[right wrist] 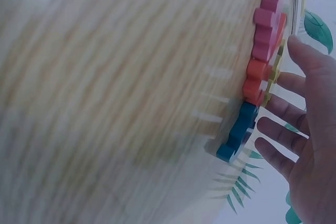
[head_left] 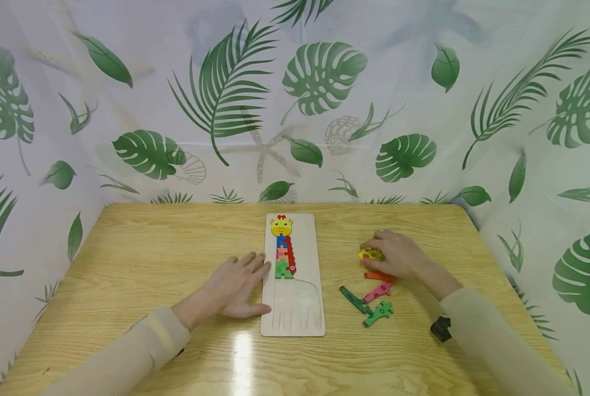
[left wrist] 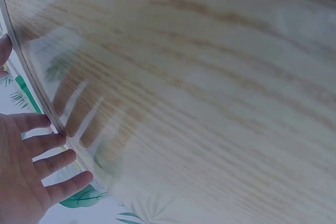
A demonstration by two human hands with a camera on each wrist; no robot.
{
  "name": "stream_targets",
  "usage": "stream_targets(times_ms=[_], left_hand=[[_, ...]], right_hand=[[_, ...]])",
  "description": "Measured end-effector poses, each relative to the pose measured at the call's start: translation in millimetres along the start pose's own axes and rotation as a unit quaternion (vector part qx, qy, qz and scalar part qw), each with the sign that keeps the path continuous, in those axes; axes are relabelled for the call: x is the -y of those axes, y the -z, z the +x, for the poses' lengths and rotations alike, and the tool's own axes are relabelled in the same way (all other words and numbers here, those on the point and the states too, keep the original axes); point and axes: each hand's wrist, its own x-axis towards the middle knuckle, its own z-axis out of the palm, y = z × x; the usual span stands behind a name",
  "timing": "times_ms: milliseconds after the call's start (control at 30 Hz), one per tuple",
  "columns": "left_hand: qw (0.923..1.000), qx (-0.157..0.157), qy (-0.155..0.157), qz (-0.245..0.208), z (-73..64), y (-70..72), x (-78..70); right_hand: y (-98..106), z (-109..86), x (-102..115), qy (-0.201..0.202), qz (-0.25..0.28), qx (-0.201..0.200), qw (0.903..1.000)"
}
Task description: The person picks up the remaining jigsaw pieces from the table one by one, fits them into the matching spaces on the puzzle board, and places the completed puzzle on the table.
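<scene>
A pale wooden puzzle board [head_left: 301, 242] lies on the table, its upper left filled with a yellow giraffe head [head_left: 281, 226] and blue, pink, green and red pieces. My left hand [head_left: 237, 286] rests with spread fingers on the board's left edge. To the right, my right hand [head_left: 398, 254] is over a yellow piece [head_left: 371, 254], fingertips touching it and thumb on the near side. In the right wrist view, its fingers look fairly straight around the yellow piece [right wrist: 272, 80]. An orange piece [right wrist: 255, 80] and a blue piece [right wrist: 239, 132] lie beside these fingers.
Nearer me on the right are a pink piece [head_left: 378, 291], a dark green piece [head_left: 355, 300] and a light green piece [head_left: 379, 313]. The wooden table [head_left: 176, 242] meets a leaf-patterned cloth [head_left: 245, 154] at its back edge.
</scene>
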Motion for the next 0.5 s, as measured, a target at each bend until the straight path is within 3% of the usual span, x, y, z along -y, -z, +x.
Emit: stream_targets(times_ms=[500], left_hand=[[1.0000, -0.003, -0.002, -0.003, -1.6, -0.6, -0.7]], right_hand=[[7, -10.9, -2, 0.001, -0.016, -0.001, 0.9999]])
